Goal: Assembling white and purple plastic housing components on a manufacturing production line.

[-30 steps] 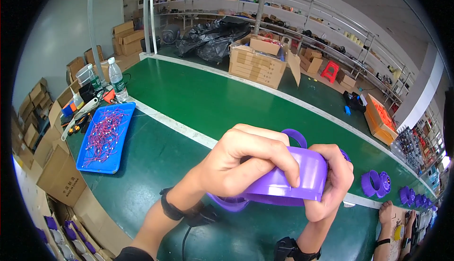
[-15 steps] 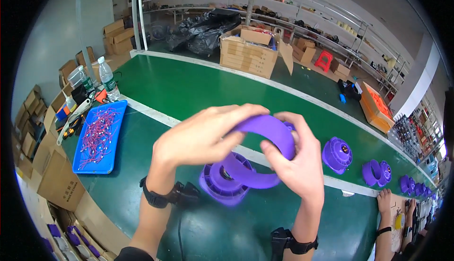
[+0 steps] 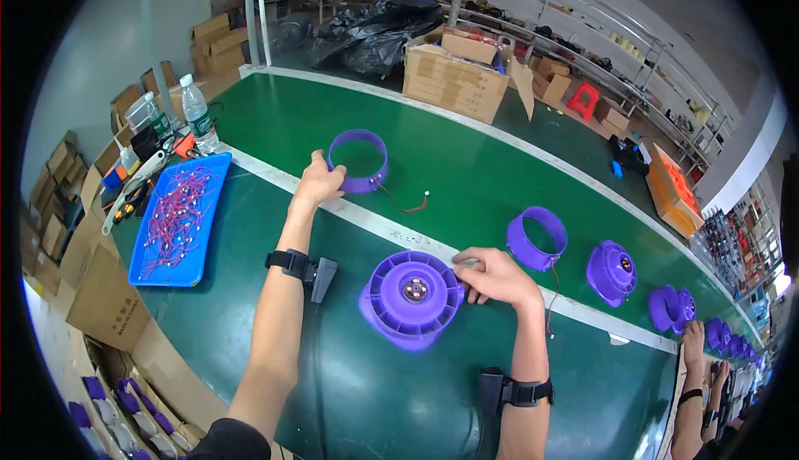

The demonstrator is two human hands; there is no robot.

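Note:
My left hand (image 3: 319,184) grips the lower left side of a purple plastic ring (image 3: 386,160), which stands on the green belt with a thin red wire (image 3: 408,209) trailing from it. In front of me on the table sits a round purple housing (image 3: 399,314), with radial ribs and a dark hub at its centre. At the housing's right rim is my right hand (image 3: 503,281), its thumb and index finger touching the edge and the other fingers curled. Another purple ring (image 3: 518,239) with a red wire stands on the belt beyond the right hand.
A blue tray (image 3: 175,280) of red wires lies at left, beside bottles (image 3: 198,116) and tools. Further purple housings (image 3: 612,273) line the belt at right, near a co-worker's hand (image 3: 692,343). A cardboard box (image 3: 454,83) stands past the belt's far edge.
Purple ring parts held up between both hands are now two separate rings on the belt. My left hand has moved far left, and my right hand has come down to the housing.

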